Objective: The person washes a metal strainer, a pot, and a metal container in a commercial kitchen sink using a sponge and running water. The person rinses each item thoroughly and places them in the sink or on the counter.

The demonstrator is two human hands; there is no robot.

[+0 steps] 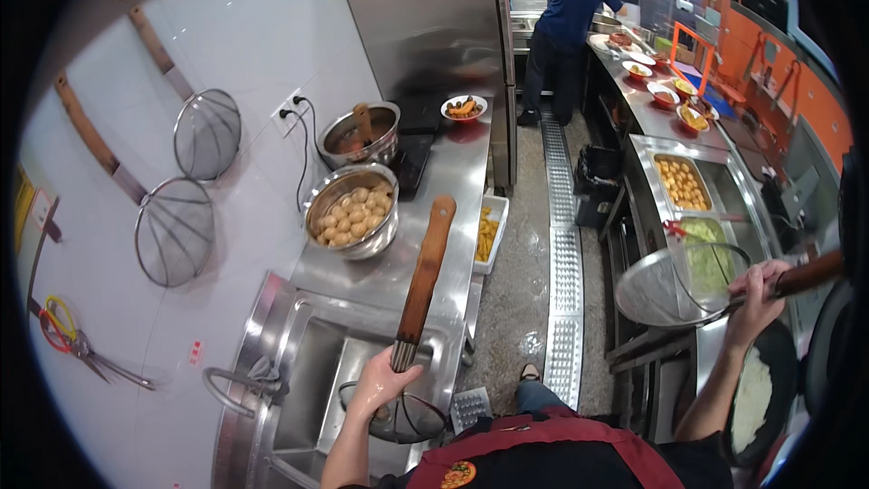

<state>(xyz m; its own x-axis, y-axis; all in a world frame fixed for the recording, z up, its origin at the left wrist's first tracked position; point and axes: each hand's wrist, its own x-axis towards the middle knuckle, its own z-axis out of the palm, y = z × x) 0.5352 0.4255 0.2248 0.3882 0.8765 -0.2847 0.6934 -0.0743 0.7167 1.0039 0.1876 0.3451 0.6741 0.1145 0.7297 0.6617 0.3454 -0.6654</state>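
Note:
My left hand (385, 384) grips a long-handled wire mesh strainer by its metal neck. Its wooden handle (426, 272) points up and away from me, and the mesh basket (411, 419) hangs over the near right side of the stainless steel sink (309, 380). On the other side, my right hand (757, 295) is closed around the neck of a second strainer. That one's wooden handle (811, 273) runs off to the right. Its mesh basket (662, 288) is tilted beside a steel pan of pale green food (703, 244); whether they touch, I cannot tell.
On the left counter stand a steel bowl of peeled eggs (356, 217) and a steel pot (360, 132). Two more strainers (175, 231) hang on the wall. A black bin (597, 183) flanks the floor drain grating (565, 272). Another person (574, 7) leans over the far counter.

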